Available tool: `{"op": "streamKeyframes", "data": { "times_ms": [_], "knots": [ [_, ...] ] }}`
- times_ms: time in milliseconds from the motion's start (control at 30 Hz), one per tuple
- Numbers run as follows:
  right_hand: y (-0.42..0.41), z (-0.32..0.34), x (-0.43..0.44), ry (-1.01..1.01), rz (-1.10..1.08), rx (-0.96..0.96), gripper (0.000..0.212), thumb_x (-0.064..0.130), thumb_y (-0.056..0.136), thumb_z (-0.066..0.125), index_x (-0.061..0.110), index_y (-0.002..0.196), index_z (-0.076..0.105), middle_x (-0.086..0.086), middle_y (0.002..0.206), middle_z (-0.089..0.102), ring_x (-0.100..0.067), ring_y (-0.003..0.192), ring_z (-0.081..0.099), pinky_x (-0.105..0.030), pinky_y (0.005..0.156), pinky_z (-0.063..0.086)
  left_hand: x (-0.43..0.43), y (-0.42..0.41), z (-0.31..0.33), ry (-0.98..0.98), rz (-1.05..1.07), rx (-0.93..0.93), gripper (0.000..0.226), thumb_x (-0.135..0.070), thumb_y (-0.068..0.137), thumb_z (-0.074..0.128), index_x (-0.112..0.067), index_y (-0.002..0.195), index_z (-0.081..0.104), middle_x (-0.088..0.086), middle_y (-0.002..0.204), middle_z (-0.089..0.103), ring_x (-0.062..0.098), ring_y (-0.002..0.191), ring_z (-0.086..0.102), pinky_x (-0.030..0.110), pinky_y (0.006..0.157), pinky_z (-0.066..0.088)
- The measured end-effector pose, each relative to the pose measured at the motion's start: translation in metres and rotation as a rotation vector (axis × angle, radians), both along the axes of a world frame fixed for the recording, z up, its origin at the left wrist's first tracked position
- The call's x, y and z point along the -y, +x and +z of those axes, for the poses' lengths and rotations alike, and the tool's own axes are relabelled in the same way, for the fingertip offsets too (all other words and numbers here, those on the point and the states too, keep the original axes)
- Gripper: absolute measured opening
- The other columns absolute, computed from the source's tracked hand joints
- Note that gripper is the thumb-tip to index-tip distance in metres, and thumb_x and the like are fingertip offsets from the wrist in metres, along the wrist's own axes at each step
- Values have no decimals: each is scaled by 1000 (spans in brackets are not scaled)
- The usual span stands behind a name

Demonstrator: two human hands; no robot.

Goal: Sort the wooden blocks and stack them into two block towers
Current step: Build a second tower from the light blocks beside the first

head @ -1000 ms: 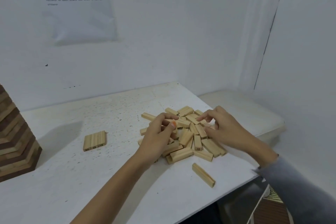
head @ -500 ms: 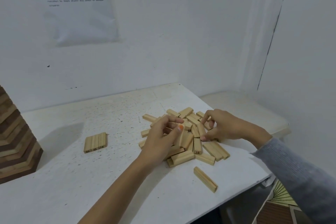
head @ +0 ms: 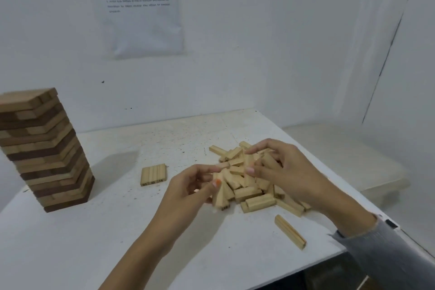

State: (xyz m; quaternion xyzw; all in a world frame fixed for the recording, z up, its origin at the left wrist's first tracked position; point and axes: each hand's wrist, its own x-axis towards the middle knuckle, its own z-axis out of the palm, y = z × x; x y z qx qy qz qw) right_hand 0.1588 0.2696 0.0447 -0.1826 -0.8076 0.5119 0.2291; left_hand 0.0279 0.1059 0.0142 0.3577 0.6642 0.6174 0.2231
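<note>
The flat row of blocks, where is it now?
Head view: the row lies left of centre on the table, between the striped tower and loose pile.

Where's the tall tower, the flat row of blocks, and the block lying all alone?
tall tower (head: pixel 44 148), head view, middle of its front side.
flat row of blocks (head: pixel 153 174), head view, its top face.
lone block (head: pixel 290 231), head view, middle of its length.

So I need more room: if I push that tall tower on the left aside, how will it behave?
Likely tippy: the tower stands tall on a narrow base, so a high push could topple it. Its layers look unevenly aligned, seemingly just stacked, so they may slide apart rather than move as one. A low push seems safer.
</note>
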Motion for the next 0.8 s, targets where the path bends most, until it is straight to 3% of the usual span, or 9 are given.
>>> {"op": "streamKeyframes", "data": {
  "times_ms": [100, 200, 333, 467, 567, 667, 733, 800],
  "knots": [
    [-16, -11, 40, -38, 118, 56, 22, 17, 83, 75, 26, 101, 65, 16, 58, 58, -3, 60, 58, -13, 65, 48, 26, -3, -7, -30, 82, 17, 20, -6, 89, 63, -22, 96, 73, 8, 89, 64, 10, 75, 62, 15, 62, 49],
    [-37, -32, 69, -32, 134, 96, 23, 16, 84, 74, 25, 101, 62, 11, 63, 57, -3, 63, 55, -17, 63, 44, 48, -8, -17, -55, 167, 24, 19, -6, 89, 64, -20, 98, 73, 10, 89, 65, 9, 73, 60, 15, 61, 49],
    [-55, -48, 93, -28, 128, 107, 23, 13, 85, 73, 22, 102, 61, 7, 71, 57, 5, 57, 50, -8, 54, 38, 69, -12, -25, -126, 230, -51, 22, -5, 89, 64, -23, 97, 72, -3, 84, 68, 6, 76, 63, 15, 66, 49],
    [-62, -57, 104, 116, 100, 120, 28, 21, 89, 69, 21, 114, 57, 6, 95, 54, 2, 72, 48, -7, 62, 39, 76, -14, -35, -231, 342, -234, 17, -12, 87, 67, -25, 97, 70, -9, 91, 65, 7, 87, 62, 21, 75, 49],
    [-59, -59, 103, 142, 37, 125, 32, 21, 101, 47, 20, 133, 49, 2, 121, 42, 1, 86, 46, -3, 72, 38, 76, -9, -40, -213, 370, -266, 16, -17, 91, 62, -28, 99, 70, -11, 97, 63, 4, 92, 58, 18, 73, 43],
    [-55, -61, 101, 17, 5, 100, 40, 9, 102, 34, 18, 139, 49, 4, 106, 41, -4, 85, 48, -11, 77, 43, 78, -2, -39, -165, 346, -157, 27, -14, 98, 48, -31, 102, 70, -19, 98, 66, -6, 95, 58, 14, 77, 39],
    [-54, -64, 100, 62, -24, 39, 35, 7, 100, 44, 19, 131, 56, 6, 93, 48, -6, 82, 50, -10, 75, 43, 80, -3, -40, -171, 313, -169, 32, -11, 99, 46, -31, 103, 70, -28, 100, 63, -7, 96, 59, 13, 78, 41],
    [-54, -67, 102, 80, -91, -31, 26, 10, 94, 60, 24, 116, 61, 7, 83, 58, -4, 77, 54, -7, 69, 42, 81, -3, -40, -168, 311, -174, 32, -10, 99, 48, -33, 103, 70, -26, 100, 64, -4, 95, 60, 14, 78, 42]
  ]
}}
